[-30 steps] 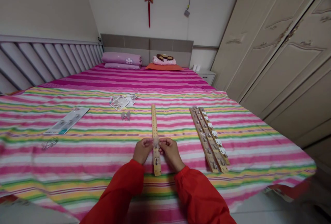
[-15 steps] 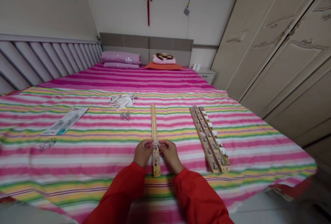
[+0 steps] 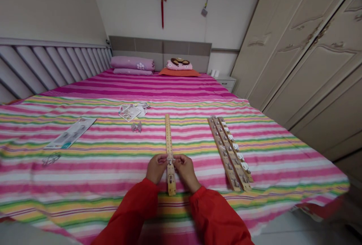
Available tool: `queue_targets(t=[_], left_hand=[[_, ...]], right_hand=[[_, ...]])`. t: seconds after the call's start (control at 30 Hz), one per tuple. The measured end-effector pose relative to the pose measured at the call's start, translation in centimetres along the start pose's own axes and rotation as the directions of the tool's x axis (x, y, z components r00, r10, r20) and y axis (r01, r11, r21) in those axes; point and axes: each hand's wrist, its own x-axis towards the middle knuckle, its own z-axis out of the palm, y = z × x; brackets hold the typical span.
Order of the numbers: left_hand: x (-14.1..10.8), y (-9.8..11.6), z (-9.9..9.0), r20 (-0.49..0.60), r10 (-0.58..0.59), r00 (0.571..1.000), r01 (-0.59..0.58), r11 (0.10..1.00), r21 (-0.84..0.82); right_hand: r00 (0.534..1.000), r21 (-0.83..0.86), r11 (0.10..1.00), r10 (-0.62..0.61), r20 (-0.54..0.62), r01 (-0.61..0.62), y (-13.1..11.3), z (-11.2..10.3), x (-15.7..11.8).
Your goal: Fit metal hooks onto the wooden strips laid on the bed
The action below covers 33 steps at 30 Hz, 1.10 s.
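Pink-striped bedding covers a double bed (image 3: 135, 86) beside a cream wardrobe (image 3: 294, 60). Near the foot edge of the bed, a person in red sleeves (image 3: 130, 211) works at a perforated wooden strip (image 3: 169, 135) lying lengthwise on the bedding. Farther toward the right edge lie wooden strips (image 3: 229, 154) set side by side, fitted with white-capped metal hooks. Toward the left edge rest a clear plastic packet (image 3: 131, 111), a printed card (image 3: 70, 133) and a small clear piece (image 3: 136, 127). The left hand (image 3: 155, 168) and right hand (image 3: 185, 171) meet over the strip, their fingers (image 3: 161, 158) pinching a small clear clip (image 3: 170, 158) against it, just above a metal fitting (image 3: 170, 179) on the strip.
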Motion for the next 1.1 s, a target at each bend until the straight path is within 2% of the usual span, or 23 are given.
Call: queue_targets(t=[0.17, 0.27, 0.33, 0.4, 0.47, 0.53, 0.73, 0.9, 1.0, 1.1], left_hand=[[-0.1, -0.6, 0.0, 0.018, 0.059, 0.998, -0.06, 0.996, 0.068], [-0.4, -1.2, -0.1, 0.042, 0.166, 0.985, -0.169, 0.98, 0.108], [-0.6, -1.6, -0.2, 0.081, 0.246, 0.966, -0.256, 0.954, 0.158], [-0.6, -1.8, -0.5, 0.141, 0.322, 0.936, -0.348, 0.907, 0.237], [-0.6, -2.0, -0.7, 0.2, 0.375, 0.905, -0.422, 0.852, 0.311], [-0.4, -2.2, -0.9, 0.244, 0.392, 0.887, -0.458, 0.814, 0.358], [0.4, -2.4, -0.9, 0.335, 0.331, 0.882, -0.455, 0.782, 0.426], [0.8, -2.4, -1.0, 0.335, 0.291, 0.896, -0.416, 0.814, 0.406], [0.8, -2.6, -1.2, 0.308, 0.276, 0.91, -0.378, 0.858, 0.348], [1.0, -2.7, -1.3, 0.252, 0.225, 0.941, -0.285, 0.929, 0.236]], right_hand=[[1.0, -0.007, 1.0, -0.01, 0.006, 0.01, 0.3, -0.1, 0.1], [0.992, -0.122, 0.985, -0.119, 0.035, 0.122, 0.4, -0.4, -0.2], [0.965, -0.285, 0.922, -0.246, 0.088, 0.261, 0.4, -0.6, -0.6], [0.93, -0.46, 0.809, -0.327, 0.168, 0.367, 0.3, -0.8, -1.0], [0.913, -0.586, 0.701, -0.326, 0.245, 0.407, 0.1, -0.8, -1.5], [0.912, -0.658, 0.631, -0.285, 0.295, 0.41, -0.2, -0.8, -1.8], [0.926, -0.768, 0.52, -0.159, 0.344, 0.374, -1.1, -0.7, -1.5], [0.928, -0.837, 0.403, -0.121, 0.352, 0.37, -1.3, -0.5, -1.4], [0.921, -0.823, 0.414, -0.134, 0.367, 0.388, -1.1, -0.8, -1.7], [0.908, -0.776, 0.473, -0.172, 0.382, 0.416, -0.4, -1.2, -1.7]])
